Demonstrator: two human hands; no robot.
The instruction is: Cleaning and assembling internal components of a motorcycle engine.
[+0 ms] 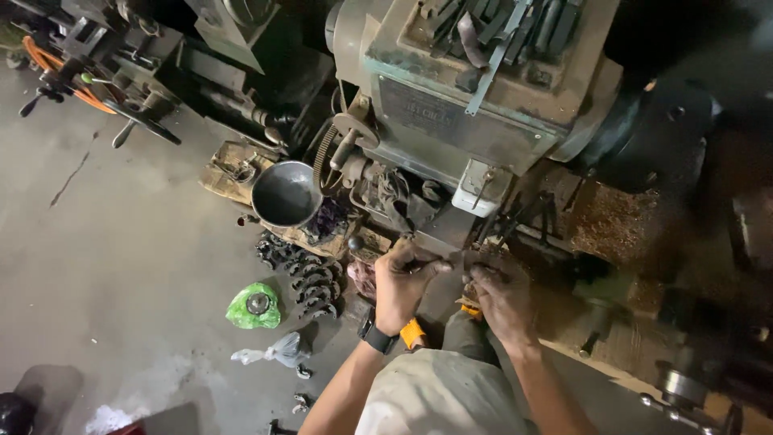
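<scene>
At the far left, the concrete floor carries a second machine with an orange hose and dark levers, set well apart from the work position. Moving right, a round metal bowl rests on a worn wooden block beside the machine base, open side up, apparently positioned to catch or store small items within arm's reach. Below it, a row of dark ring-shaped metal parts lies on the floor, and near them a crumpled green plastic bag holds a small round part; a clear bag lies just below. The left hand, wearing a dark wristwatch, is closed in a fist-like curl around a small dark item at the machine edge; what exactly it grips cannot be told, as the fingers cover it. A yellow-orange tool handle protrudes just under this wrist. Above stands the grey-green headstock of a lathe, with flat tools laid on its top. The right hand, soiled with grease, is curled downward against the lathe bed just beside the left hand, fingers bent and nearly closed; whether it clamps anything cannot be told. Further right, brown swarf lies on the bed.
</scene>
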